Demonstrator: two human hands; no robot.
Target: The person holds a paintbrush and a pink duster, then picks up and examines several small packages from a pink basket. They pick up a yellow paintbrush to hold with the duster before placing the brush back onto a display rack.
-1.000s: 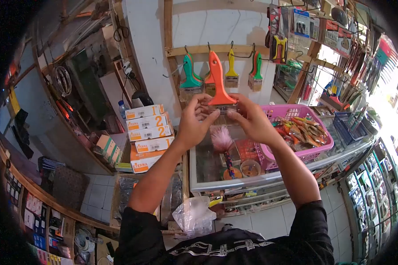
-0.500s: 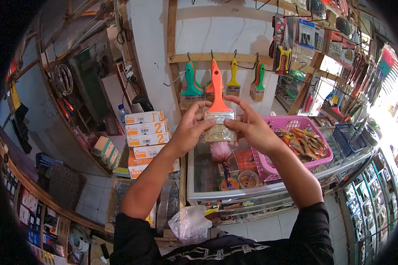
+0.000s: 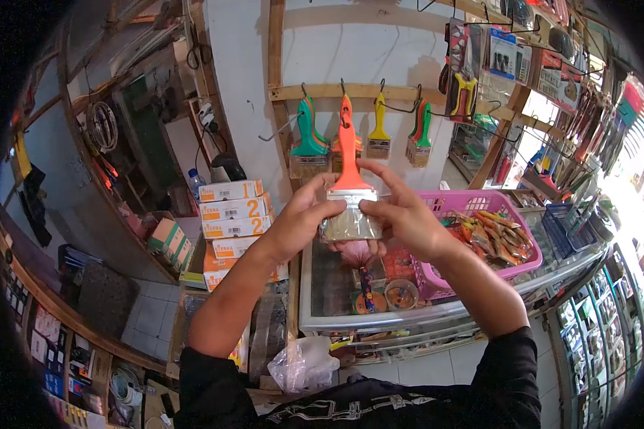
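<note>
An orange-handled paintbrush point(image 3: 348, 161) stands upright with its bristles down, wrapped in clear plastic. My left hand point(image 3: 304, 214) pinches its left side at the metal band and bristles, thumb in front. From the right, my right hand point(image 3: 402, 213) grips it the same way, with the index finger raised beside the handle. The brush's handle end overlaps a wire hook on the wooden rail point(image 3: 315, 91); its hole lies at the hook. Green brushes point(image 3: 305, 132), a yellow brush point(image 3: 379, 125) and more green brushes point(image 3: 423, 129) hang on hooks to either side.
Below my hands is a glass display counter point(image 3: 322, 286) with a pink basket point(image 3: 504, 272) full of small brushes. A pink duster point(image 3: 366, 282) lies there. White-and-orange boxes point(image 3: 235, 209) are stacked at left. Wire hooks and packaged tools point(image 3: 463, 86) jut out at upper right.
Both hands have tilted and shifted the orange paintbrush slightly, bringing its handle hole to the hook. Both hands keep their grip. The camera view has moved a little.
</note>
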